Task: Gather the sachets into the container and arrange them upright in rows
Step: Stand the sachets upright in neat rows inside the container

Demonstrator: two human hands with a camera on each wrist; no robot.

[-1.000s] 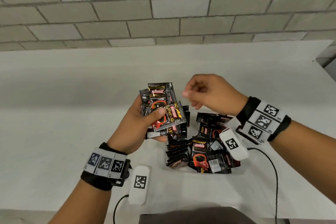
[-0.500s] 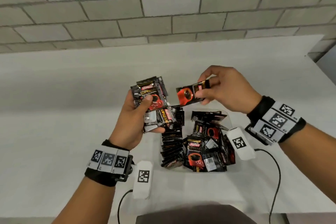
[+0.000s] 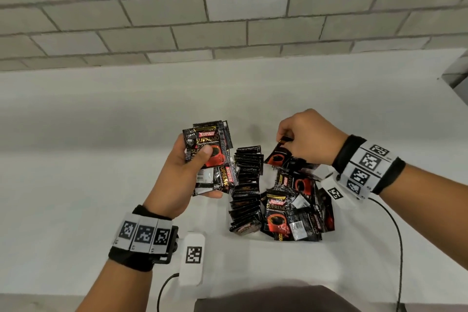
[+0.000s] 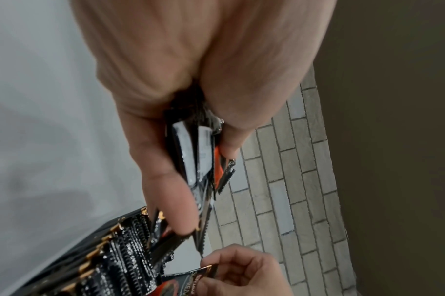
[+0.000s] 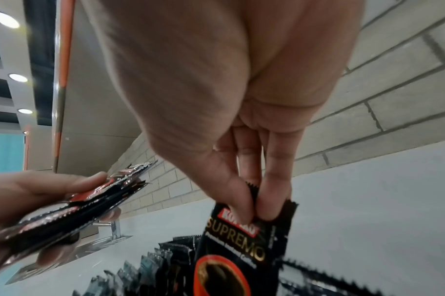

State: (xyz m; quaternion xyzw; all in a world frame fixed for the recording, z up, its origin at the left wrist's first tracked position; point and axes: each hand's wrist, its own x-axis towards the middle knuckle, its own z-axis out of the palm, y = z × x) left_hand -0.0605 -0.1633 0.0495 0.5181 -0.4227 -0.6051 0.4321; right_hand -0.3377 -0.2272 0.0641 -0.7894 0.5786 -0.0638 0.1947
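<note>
sachets (image 3: 245, 186) upright along container's left side, right hand (image 3: 310, 138) pinching one sachet (image 3: 278, 156), left hand (image 3: 177, 172) gripping a stack (image 3: 210, 152)

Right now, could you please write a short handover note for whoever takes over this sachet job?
Left hand: grips a fanned bunch of sachets above the table.
Right hand: pinches one sachet by its top edge, over the container.
Done: one upright row stands along the container's left side.
Left: the loose sachets lying jumbled on its right side, plus those in hand, need standing in rows.
</note>
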